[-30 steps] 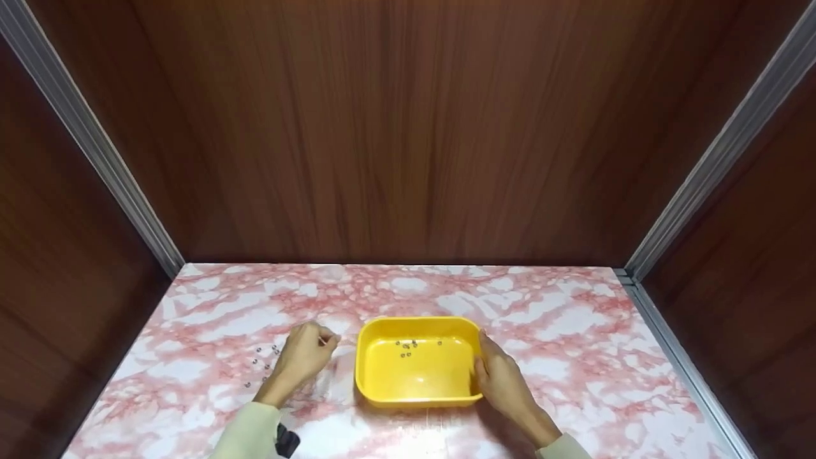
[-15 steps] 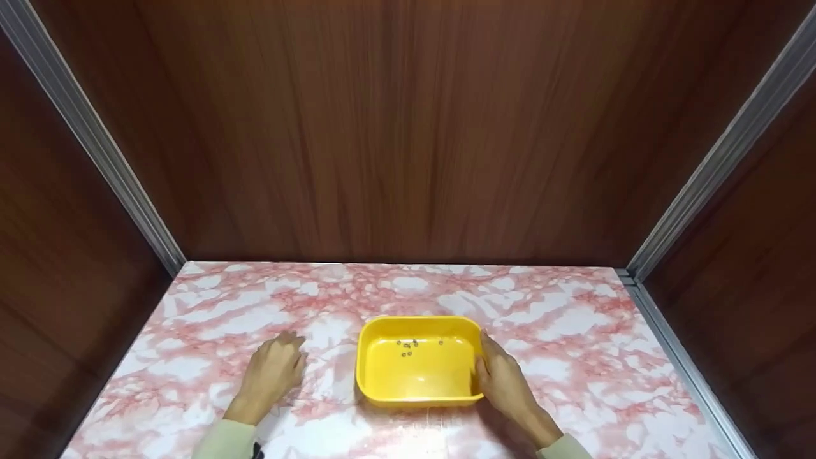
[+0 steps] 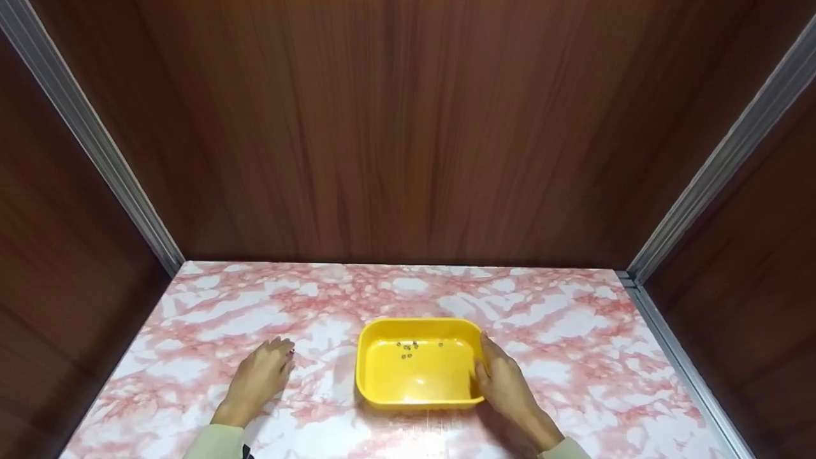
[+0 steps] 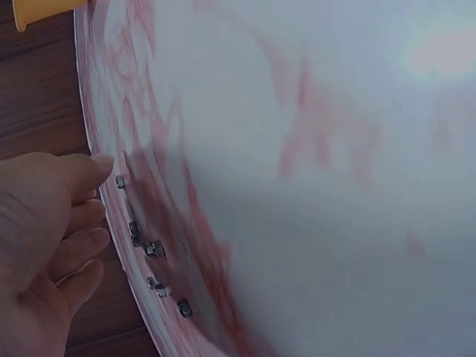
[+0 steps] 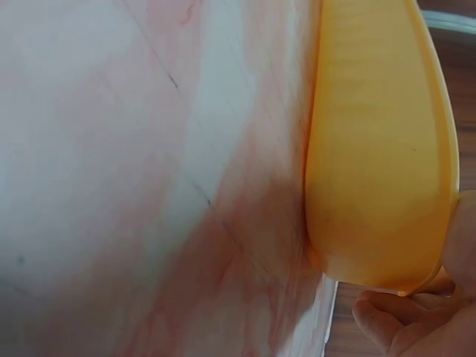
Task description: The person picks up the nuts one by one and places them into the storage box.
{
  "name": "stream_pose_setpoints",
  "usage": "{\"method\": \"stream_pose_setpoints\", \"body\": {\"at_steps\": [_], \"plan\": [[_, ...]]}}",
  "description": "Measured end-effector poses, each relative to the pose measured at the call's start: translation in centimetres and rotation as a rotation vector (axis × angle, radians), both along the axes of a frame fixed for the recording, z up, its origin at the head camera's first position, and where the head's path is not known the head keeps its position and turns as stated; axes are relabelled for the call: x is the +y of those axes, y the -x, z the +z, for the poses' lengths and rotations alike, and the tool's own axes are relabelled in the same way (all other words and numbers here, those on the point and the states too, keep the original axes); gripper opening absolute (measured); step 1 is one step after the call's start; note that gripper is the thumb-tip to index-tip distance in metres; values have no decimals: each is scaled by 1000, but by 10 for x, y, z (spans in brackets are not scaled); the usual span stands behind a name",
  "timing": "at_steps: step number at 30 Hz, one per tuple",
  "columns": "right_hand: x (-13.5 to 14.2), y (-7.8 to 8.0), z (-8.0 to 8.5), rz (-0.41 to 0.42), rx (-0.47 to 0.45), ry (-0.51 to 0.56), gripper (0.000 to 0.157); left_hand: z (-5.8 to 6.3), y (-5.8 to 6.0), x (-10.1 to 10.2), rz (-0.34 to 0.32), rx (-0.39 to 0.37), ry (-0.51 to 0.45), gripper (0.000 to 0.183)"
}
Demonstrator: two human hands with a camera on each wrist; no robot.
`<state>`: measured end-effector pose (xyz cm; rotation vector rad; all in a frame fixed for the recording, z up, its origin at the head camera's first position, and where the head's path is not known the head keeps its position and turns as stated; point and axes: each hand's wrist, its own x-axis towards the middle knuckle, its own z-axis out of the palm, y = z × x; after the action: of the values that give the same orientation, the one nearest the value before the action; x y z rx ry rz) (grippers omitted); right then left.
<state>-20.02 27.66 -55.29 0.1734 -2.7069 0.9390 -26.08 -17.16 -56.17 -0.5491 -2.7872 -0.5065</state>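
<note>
A yellow plastic tray [image 3: 433, 382] stands on the table in the head view, with several small metal nuts [image 3: 415, 346] toward its far side. My right hand [image 3: 508, 386] grips the tray's right wall, thumb over the rim and fingers outside. My left hand [image 3: 258, 376] is left of the tray, palm down, with its fingers loosely extended over more nuts. In the left wrist view these nuts [image 4: 154, 249] lie scattered on the table beside the fingers. One single nut [image 4: 120, 182] sits right by the thumb tip, and nothing shows between the fingers.
The table [image 3: 548, 306] has a pink and white marbled top. Dark wood panels [image 3: 408, 140] rise behind it and at both sides. Metal rails [image 3: 695, 146] run along the corners. The tray's outer wall [image 5: 379, 163] fills the right of the right wrist view.
My left hand has moved left and toward me, away from the tray, and its pinched fingers have spread over the loose nuts. The right hand and the tray have stayed in place.
</note>
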Motion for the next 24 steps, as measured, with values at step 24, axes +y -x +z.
{"method": "stream_pose_setpoints", "body": {"at_steps": [24], "plan": [[1, -5, -3, -5, -4, 7, 52, -14, 8, 6, -137, 341, 303, 25]]}}
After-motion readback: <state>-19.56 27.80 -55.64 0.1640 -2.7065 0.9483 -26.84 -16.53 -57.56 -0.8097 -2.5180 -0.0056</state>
